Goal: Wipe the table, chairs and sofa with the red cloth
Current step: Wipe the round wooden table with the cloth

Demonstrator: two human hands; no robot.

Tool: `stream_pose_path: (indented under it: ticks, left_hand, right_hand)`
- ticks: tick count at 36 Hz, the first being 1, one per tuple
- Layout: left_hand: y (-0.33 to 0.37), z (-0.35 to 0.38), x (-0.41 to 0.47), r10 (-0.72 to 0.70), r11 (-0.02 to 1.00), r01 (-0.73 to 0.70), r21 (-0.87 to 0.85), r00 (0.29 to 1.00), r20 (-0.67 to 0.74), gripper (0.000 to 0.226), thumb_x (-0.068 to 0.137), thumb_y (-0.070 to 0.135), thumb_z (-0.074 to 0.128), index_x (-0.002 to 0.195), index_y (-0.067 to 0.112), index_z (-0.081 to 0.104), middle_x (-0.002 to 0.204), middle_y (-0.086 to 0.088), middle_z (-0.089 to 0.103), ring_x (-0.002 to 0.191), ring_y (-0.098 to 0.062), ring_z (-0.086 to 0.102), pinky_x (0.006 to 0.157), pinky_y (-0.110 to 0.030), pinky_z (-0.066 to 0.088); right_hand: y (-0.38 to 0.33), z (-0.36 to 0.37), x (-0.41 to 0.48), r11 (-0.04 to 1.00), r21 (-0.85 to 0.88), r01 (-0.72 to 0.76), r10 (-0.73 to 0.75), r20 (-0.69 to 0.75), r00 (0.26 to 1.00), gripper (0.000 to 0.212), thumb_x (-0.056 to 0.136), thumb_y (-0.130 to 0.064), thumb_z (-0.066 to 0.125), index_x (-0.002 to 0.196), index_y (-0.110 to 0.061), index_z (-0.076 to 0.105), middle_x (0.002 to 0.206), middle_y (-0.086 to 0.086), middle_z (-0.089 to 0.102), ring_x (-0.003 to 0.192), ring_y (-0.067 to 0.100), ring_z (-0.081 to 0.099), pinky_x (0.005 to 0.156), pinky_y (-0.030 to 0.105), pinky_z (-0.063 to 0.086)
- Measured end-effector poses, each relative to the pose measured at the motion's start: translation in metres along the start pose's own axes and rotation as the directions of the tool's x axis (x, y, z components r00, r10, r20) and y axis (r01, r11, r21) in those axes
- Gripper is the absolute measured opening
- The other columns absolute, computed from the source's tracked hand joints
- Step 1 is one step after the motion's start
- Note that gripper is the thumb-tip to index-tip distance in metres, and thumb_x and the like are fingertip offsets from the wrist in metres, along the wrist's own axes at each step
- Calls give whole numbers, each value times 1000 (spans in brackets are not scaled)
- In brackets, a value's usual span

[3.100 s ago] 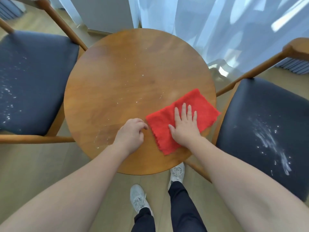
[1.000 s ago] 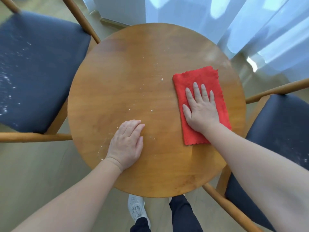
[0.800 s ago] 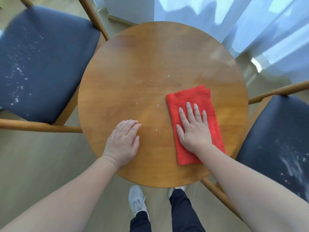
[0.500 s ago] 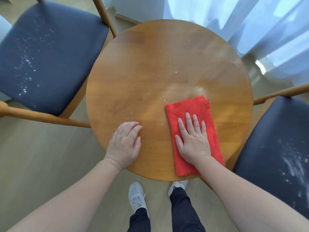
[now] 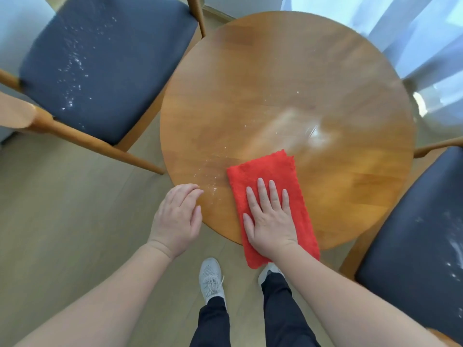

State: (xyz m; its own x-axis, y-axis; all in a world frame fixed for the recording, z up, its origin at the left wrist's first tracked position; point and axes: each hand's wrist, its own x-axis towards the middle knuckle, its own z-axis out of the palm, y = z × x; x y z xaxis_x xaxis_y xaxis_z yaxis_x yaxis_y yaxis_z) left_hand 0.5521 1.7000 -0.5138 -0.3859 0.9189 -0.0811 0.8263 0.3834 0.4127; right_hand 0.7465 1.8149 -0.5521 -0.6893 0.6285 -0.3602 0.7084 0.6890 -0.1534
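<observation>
- Both hands are unclenched: the right hand (image 5: 270, 221) presses flat, fingers straight, on the red cloth (image 5: 265, 169); the left hand (image 5: 178, 219), fingers loosely bent, holds nothing, fingertips at the rim of the table (image 5: 288, 71).
- The cloth lies at the round wooden table's near edge, its near end hanging over.
- White specks (image 5: 213, 181) dot the tabletop and the dark seats of the left chair (image 5: 105, 58) and right chair (image 5: 421, 234).
- A pale curtain (image 5: 413, 33) hangs beyond.

Pale wood-plank floor (image 5: 62, 209), sheer white curtains (image 5: 413, 33) at the far right, daylight through them.
</observation>
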Motion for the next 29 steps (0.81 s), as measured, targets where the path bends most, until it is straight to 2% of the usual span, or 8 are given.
stream_pose_path:
  ticks: [9,13,18,22,29]
  left_hand:
    - [-14,-5,-11,-53,998,53,-25,998,-27,38,88,22,43,115,3,62,120,-13,58,114,-29,49,104,-33,33]
    - [-23,-5,-18,-76,997,75,-25,996,-43,39,88,22,43,116,3,61,120,-13,58,114,-29,50,104,-34,34]
    - [-31,-4,-30,-87,996,86,-24,994,-59,37,87,21,43,114,3,61,119,-12,58,114,-28,48,103,-33,33]
    - [-37,-4,-39,-122,992,121,-29,991,-52,37,87,22,42,114,5,61,120,-11,58,115,-26,47,102,-31,33]
    - [-43,-7,-51,-142,989,141,-39,989,-36,37,87,23,42,114,5,61,120,-10,58,115,-24,47,99,-32,35]
  right_hand:
    - [13,-14,27,994,-60,94,-92,29,995,62,95,-50,22,152,-25,22,161,3,10,148,27,6,118,48,-1]
    - [29,-31,60,999,-51,19,-20,-23,1000,64,94,-51,15,154,-28,14,162,1,2,149,24,-2,119,46,-4]
    - [34,-41,89,997,-47,-67,64,-63,996,64,95,-49,17,154,-27,10,162,2,0,149,25,-5,119,47,-4]
    - [27,-38,86,994,-72,-79,76,-47,996,62,97,-47,17,155,-24,6,162,5,-3,148,28,-8,119,48,-4]
    - [-32,-21,44,998,-59,16,-13,56,998,64,96,-48,7,153,-24,-6,161,5,-15,146,27,-18,118,48,-10]
